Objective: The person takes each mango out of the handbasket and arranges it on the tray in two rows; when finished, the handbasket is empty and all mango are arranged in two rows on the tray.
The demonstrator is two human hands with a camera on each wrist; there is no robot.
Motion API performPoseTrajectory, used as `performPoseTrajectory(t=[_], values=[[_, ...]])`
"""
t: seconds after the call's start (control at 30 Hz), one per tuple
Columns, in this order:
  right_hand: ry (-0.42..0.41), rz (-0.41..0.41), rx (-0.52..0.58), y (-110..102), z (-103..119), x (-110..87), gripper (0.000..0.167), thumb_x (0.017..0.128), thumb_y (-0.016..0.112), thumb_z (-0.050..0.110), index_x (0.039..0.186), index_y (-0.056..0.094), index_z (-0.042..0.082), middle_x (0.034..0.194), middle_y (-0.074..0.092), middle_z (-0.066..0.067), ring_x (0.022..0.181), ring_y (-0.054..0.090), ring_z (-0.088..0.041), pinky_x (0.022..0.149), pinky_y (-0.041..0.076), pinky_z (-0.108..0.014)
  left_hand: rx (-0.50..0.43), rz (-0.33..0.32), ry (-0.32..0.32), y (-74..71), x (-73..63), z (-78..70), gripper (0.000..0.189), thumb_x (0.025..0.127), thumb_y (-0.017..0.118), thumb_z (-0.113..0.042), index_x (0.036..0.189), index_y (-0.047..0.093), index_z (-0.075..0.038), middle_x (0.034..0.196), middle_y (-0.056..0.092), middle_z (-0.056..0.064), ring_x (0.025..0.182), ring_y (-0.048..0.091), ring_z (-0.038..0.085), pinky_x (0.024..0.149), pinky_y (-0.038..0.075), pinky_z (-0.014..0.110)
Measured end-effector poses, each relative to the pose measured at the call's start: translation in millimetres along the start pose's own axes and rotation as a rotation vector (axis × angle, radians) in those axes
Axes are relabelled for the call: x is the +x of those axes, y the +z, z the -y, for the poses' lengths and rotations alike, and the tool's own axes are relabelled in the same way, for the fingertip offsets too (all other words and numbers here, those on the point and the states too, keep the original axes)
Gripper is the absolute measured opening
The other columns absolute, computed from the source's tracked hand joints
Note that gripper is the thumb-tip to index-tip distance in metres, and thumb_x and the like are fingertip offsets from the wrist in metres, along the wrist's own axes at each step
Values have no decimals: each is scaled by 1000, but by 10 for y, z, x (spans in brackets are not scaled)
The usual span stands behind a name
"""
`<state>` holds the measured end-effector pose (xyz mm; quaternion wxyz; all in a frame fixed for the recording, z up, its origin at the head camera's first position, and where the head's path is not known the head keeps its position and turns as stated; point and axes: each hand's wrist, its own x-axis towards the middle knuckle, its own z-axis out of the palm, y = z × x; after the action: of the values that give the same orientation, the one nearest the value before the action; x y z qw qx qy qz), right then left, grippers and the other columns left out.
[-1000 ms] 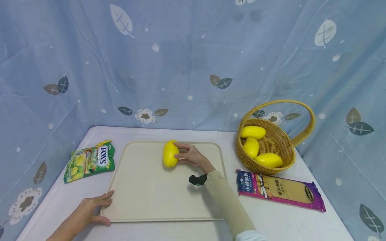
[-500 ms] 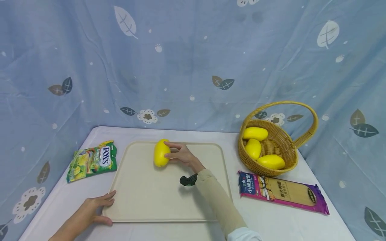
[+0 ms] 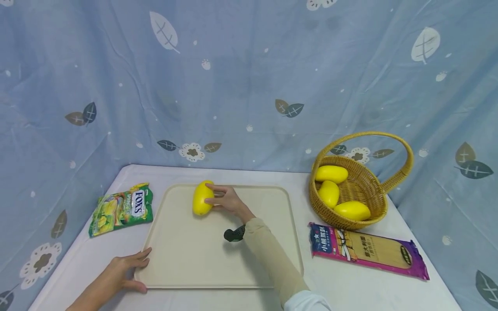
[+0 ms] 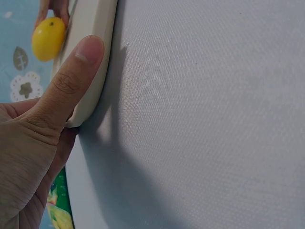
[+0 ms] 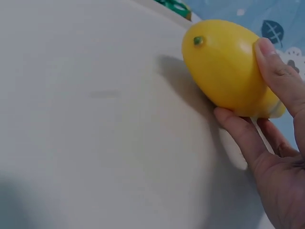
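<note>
Near the back left of a beige tray (image 3: pixel 194 259), my right hand (image 3: pixel 228 201) pinches a smooth yellow mango (image 3: pixel 201 199) between thumb and fingers. The right wrist view shows the green stem spot on the mango (image 5: pixel 219 64) and its shadow on the tray; whether it touches the tray, I cannot tell. My left hand (image 3: pixel 121 273) grips the tray's front left corner. In the left wrist view the thumb lies along the rim (image 4: pixel 97 88) with the other fingers round the far side, partly hidden.
A wicker basket (image 3: pixel 373 188) with a tall handle stands at the back right, holding 3 more mangoes. A spaghetti packet (image 3: pixel 369 251) lies in front of it. Left of the tray is a green FOX'S candy bag (image 3: pixel 123 210). Patterned blue cloth (image 3: pixel 233 77) hangs behind and at both sides.
The right hand has carried the mango leftward over the tray, slowing in the last half second. The left hand stays on the corner. The head view has shifted slightly.
</note>
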<state>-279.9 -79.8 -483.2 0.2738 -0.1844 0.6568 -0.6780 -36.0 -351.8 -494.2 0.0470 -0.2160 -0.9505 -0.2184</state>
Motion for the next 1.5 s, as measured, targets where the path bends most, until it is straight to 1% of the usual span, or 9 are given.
performPoseTrajectory(t=[0.2, 0.3, 0.4, 0.53, 0.73, 0.93, 1.2, 1.37, 1.5], values=[[-36, 15, -100, 24, 0, -2, 53, 85, 72, 5, 134, 56, 13, 143, 47, -12, 112, 61, -30, 79, 57, -36, -37, -64, 72, 24, -3, 17, 67, 58, 78, -49, 97, 71, 5, 128, 53, 11, 109, 55, 9, 85, 37, -1], [-35, 22, -152, 23, 21, -8, 53, 86, 73, 12, 135, 55, 16, 146, 45, -8, 115, 58, -29, 82, 57, -35, -5, -45, 50, 8, -3, 1, 69, 58, 76, -52, 97, 72, 5, 125, 57, 16, 107, 59, 13, 83, 45, 5], [-11, 36, -171, 25, 52, -18, 53, 87, 72, 16, 136, 54, 19, 149, 41, -6, 122, 53, -28, 86, 55, -35, 37, -1, 4, -21, 2, -27, 72, 58, 72, -57, 98, 72, 4, 118, 60, 23, 103, 64, 24, 78, 55, 22], [14, 64, -149, 26, 65, -14, 53, 89, 70, 14, 138, 51, 18, 151, 37, -7, 128, 47, -30, 88, 54, -35, 52, 49, -41, -45, 5, -44, 76, 58, 70, -60, 99, 72, 4, 117, 59, 27, 99, 65, 34, 76, 57, 36], [-22, 76, -187, -6, 62, -26, 54, 88, 70, 11, 139, 51, 16, 148, 43, -7, 124, 51, -27, 87, 54, -31, 17, 57, -42, -35, 1, -11, 71, 58, 77, -51, 101, 71, 5, 119, 59, 27, 102, 64, 30, 77, 56, 28], [-79, 91, -245, -70, 83, -60, 55, 87, 71, 7, 138, 51, 11, 147, 44, -9, 124, 51, -31, 91, 53, -30, -11, 38, -22, -32, -13, -2, 73, 59, 75, -54, 101, 71, 5, 119, 59, 26, 109, 60, 20, 78, 56, 24], [-56, 141, -187, -128, 81, -43, 56, 87, 69, 2, 139, 49, 11, 152, 35, -10, 129, 46, -35, 93, 51, -30, -34, 10, -7, -12, 0, -17, 72, 59, 75, -54, 100, 71, 4, 119, 59, 24, 110, 57, 15, 81, 54, 20], [-51, 146, -165, -144, 67, -36, 56, 87, 68, 2, 139, 49, 10, 153, 33, -12, 129, 45, -36, 90, 53, -30, -17, 16, -20, -18, 20, -50, 72, 58, 75, -55, 100, 71, 5, 118, 60, 26, 106, 63, 24, 80, 56, 27], [-66, 133, -178, -159, 54, -32, 55, 87, 69, 1, 138, 50, 9, 152, 34, -12, 129, 45, -36, 91, 52, -31, -17, 60, -68, -31, 42, -85, 75, 58, 75, -55, 102, 71, 5, 120, 58, 28, 103, 64, 35, 80, 56, 38]])
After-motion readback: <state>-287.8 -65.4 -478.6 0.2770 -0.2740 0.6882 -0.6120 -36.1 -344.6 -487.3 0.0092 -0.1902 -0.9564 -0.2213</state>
